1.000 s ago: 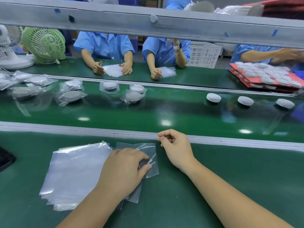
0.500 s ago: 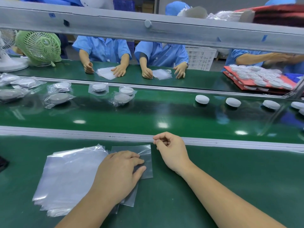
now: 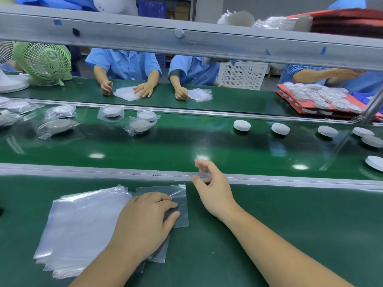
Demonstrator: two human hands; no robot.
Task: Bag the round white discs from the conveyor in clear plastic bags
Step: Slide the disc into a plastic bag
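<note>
My left hand [image 3: 143, 222] lies flat with straight fingers on a single clear plastic bag [image 3: 178, 195], beside a stack of clear bags [image 3: 83, 224] on the green bench. My right hand [image 3: 213, 183] hovers over the metal rail [image 3: 83, 172], fingers spread and holding nothing. Bare round white discs [image 3: 241, 125] [image 3: 280, 128] [image 3: 327, 131] ride the green conveyor belt [image 3: 176, 146] beyond the rail, with more at the right edge [image 3: 375, 162]. Discs in bags [image 3: 141, 125] lie on the belt's left half.
A grey beam [image 3: 186, 40] crosses the top of the view. Across the belt, people in blue shirts [image 3: 124, 65] handle bags. A red tray of discs [image 3: 319, 98] sits far right, a green fan [image 3: 45, 61] far left, a white crate [image 3: 242, 74] behind.
My right hand has lifted off the rail and opened its curled fingers, moving toward the belt. The discs on the belt have drifted left. My left hand stays on the bag.
</note>
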